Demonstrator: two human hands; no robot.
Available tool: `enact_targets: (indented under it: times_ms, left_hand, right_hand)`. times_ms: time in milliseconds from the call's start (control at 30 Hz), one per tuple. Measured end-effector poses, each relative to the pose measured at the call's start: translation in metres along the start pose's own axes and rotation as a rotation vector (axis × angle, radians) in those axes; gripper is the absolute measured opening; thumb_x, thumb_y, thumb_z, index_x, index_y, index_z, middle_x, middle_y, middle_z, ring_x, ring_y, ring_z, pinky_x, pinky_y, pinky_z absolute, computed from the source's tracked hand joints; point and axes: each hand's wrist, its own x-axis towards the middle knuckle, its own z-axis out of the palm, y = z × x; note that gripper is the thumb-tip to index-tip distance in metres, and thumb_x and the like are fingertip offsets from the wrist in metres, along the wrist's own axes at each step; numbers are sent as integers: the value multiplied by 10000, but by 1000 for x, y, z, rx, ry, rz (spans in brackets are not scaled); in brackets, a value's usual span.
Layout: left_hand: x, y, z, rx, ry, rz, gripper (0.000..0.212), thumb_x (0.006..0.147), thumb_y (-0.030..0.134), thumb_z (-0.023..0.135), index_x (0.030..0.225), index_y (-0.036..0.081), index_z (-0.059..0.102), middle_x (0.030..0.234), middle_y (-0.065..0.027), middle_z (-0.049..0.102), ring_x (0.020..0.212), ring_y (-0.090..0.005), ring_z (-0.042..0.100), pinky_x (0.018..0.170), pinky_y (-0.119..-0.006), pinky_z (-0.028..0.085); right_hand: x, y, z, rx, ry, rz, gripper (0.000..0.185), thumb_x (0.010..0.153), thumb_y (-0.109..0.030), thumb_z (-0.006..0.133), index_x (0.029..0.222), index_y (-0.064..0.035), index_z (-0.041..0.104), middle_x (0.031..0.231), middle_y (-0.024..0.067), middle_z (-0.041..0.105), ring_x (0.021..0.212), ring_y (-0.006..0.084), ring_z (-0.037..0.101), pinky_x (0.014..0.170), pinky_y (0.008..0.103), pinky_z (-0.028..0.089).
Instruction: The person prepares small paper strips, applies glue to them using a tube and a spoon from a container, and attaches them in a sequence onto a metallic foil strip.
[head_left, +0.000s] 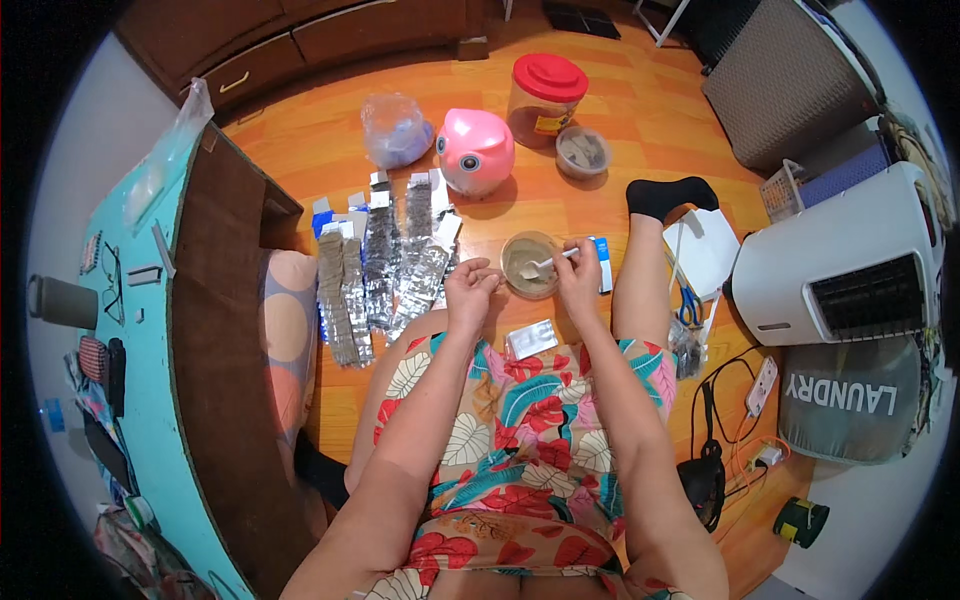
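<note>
My right hand (576, 271) grips the handle of a white plastic spoon (534, 270), whose bowl rests in grey-brown powder in a round clear tub (512, 289). My left hand (474, 285) is at the tub's left side, its thumb and a finger close together; whether anything thin is between them I cannot tell. A small silver packet (532, 339) lies just in front of my lap. Left of the tub lie several strips of silver foil sachets (420, 281), with grey and blue pieces among them. A blue and white box (602, 262) is partly behind my right hand.
Beyond the tub stand a pink owl-like container (480, 150), a red-lidded jar (547, 101), a second tub with grey contents (583, 154) and a plastic bag (395, 131). Right of my leg lie blue-handled scissors (688, 304) and white paper (705, 251). A turquoise-topped table (154, 390) bounds the left.
</note>
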Motion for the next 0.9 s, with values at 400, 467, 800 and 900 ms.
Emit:
enact_targets:
  times_ms: [400, 467, 800, 900]
  left_hand:
    - [2, -5, 1, -19, 24, -8, 254, 737, -109, 514, 983, -83, 456, 797, -122, 586, 700, -146, 579, 628, -219, 476]
    - [2, -5, 2, -11, 42, 4, 249, 744, -109, 514, 985, -79, 455, 810, -124, 580, 711, -142, 576, 613, -216, 476]
    - [5, -10, -2, -3, 63, 20, 216, 744, -83, 535, 948, -45, 475, 801, -114, 585, 669, -145, 579, 596, -219, 478]
    - [6, -11, -2, -22, 62, 24, 215, 743, -85, 536, 946, -47, 477, 788, -111, 586, 670, -142, 578, 590, -217, 477]
  right_hand:
    - [10, 8, -9, -169, 132, -38, 118, 784, -22, 550, 852, -20, 454, 605, 20, 497, 531, 79, 512, 459, 211, 389]
    - [11, 13, -5, -128, 135, -17, 121, 783, -17, 548, 853, -21, 450, 601, 21, 499, 526, 79, 513, 453, 210, 387]
    - [2, 15, 17, 67, 90, 75, 134, 767, 21, 527, 863, -14, 441, 601, 32, 475, 501, 87, 491, 436, 230, 370]
    - [2, 17, 19, 103, 97, 89, 153, 761, 29, 530, 873, -11, 435, 625, 42, 485, 506, 94, 508, 437, 224, 384]
